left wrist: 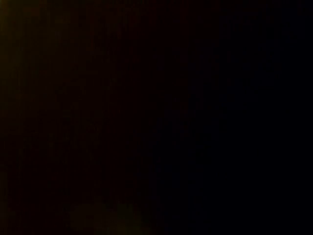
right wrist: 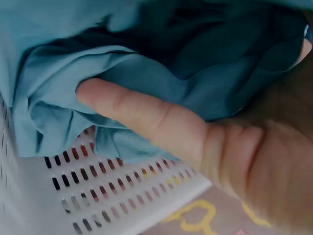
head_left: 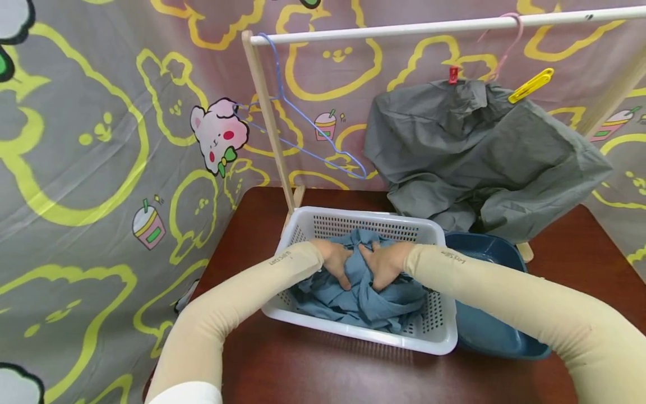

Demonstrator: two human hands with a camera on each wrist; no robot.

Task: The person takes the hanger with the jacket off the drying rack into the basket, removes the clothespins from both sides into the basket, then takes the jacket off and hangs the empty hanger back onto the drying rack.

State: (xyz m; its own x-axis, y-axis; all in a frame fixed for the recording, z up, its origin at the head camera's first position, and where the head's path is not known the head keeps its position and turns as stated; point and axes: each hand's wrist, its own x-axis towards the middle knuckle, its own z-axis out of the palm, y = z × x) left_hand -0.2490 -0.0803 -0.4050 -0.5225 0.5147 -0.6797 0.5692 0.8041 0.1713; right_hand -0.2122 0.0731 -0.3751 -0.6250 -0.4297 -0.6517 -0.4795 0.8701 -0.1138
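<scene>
A crumpled blue cloth lies heaped in a white perforated basket. Both hands reach down into it, close together, with a raised fold of cloth between them. On the left side of that fold, my left hand grips the cloth; its fingertips are partly hidden in the folds. From the right, my right hand holds the cloth too. In the right wrist view the right thumb lies straight along the cloth, near the basket's slotted wall, its fingers mostly hidden. The left wrist view is almost black.
A dark blue basin stands right of the basket, partly under the right arm. Behind, a white rail carries a blue hanger and a grey cloth with red and yellow clips.
</scene>
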